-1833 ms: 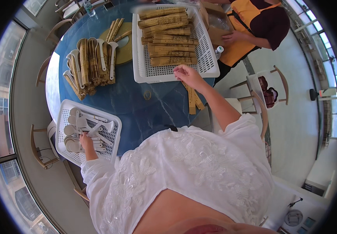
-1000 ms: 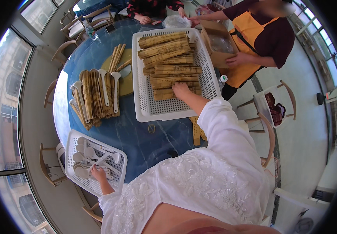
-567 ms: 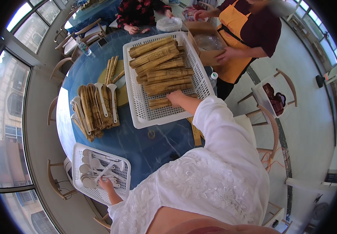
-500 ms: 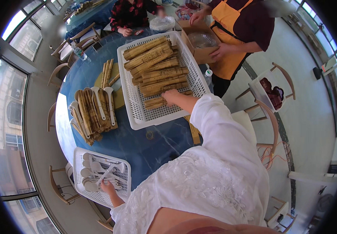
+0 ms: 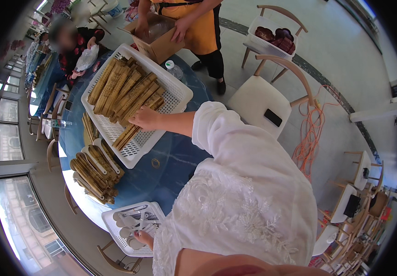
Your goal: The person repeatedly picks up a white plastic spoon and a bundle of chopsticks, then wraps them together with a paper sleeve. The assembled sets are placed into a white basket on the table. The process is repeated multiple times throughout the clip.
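Note:
My right hand (image 5: pixel 144 118) reaches into a large white plastic basket (image 5: pixel 180 94), its fingers closed on a mottled brown flat strip (image 5: pixel 128 136) near the basket's near side. Stacks of similar brown strips (image 5: pixel 120 87) fill the rest of it. Lower left, my left hand (image 5: pixel 144 238) is inside a small white basket (image 5: pixel 154 208) among long-handled white spoons (image 5: pixel 125 221). Its fingers are closed around a spoon handle, partly hidden by the hand. Between the baskets lies a row of brown strips (image 5: pixel 88 172) with white spoons (image 5: pixel 98 161) laid among them.
Everything stands on a round blue table (image 5: pixel 161 161). A thin ring (image 5: pixel 155 163) lies on it, with a bottle (image 5: pixel 174 70) beyond the large basket. A co-worker in an orange apron holds a cardboard box (image 5: pixel 161 46). Right are a chair (image 5: pixel 253 99) with a phone and an orange cable (image 5: pixel 311 133).
My view has swung to the right, so the table sits farther left. Both hands stay in their baskets. The seated person now holds up a clear bag; the co-worker's hand reaches into the box.

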`<state>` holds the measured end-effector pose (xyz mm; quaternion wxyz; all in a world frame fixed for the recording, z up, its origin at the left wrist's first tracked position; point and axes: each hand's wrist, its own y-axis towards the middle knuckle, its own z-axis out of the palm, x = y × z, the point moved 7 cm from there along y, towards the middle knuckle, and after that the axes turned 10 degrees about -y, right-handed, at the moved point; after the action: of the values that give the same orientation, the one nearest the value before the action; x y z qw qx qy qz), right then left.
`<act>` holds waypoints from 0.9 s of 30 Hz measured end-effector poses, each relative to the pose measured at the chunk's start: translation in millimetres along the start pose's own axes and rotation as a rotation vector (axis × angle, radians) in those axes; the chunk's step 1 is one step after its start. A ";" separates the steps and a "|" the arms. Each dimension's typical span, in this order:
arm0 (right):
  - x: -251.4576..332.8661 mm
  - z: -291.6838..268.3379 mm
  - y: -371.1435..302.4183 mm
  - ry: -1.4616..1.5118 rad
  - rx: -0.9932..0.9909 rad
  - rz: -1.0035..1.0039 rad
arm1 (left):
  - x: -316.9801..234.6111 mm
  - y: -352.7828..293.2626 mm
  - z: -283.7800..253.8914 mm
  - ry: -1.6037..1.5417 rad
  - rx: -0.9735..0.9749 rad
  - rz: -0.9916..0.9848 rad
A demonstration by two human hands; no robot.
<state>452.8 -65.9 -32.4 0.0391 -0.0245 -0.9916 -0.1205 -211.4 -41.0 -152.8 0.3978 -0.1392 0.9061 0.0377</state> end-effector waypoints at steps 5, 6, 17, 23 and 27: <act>4.6 -5.5 -21.7 0.032 -0.146 0.137 | -57.8 -11.5 11.7 -0.055 -0.054 0.185; 2.6 -6.6 -26.1 0.044 -0.138 0.158 | -67.5 -13.7 15.9 -0.066 -0.030 0.220; 0.8 -14.6 -27.8 0.264 0.019 0.255 | -18.6 -54.0 68.5 0.110 -0.033 0.093; -3.4 -2.6 -29.3 0.253 0.131 0.220 | -37.4 -84.0 79.4 0.253 0.035 0.061; -4.6 -4.4 -29.0 0.252 0.101 0.233 | -46.9 -88.3 85.0 0.300 0.095 0.067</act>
<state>456.0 -95.3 -35.5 0.1782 -0.1217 -0.9741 -0.0671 -95.9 -100.1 -172.6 0.2626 -0.0941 0.9602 -0.0133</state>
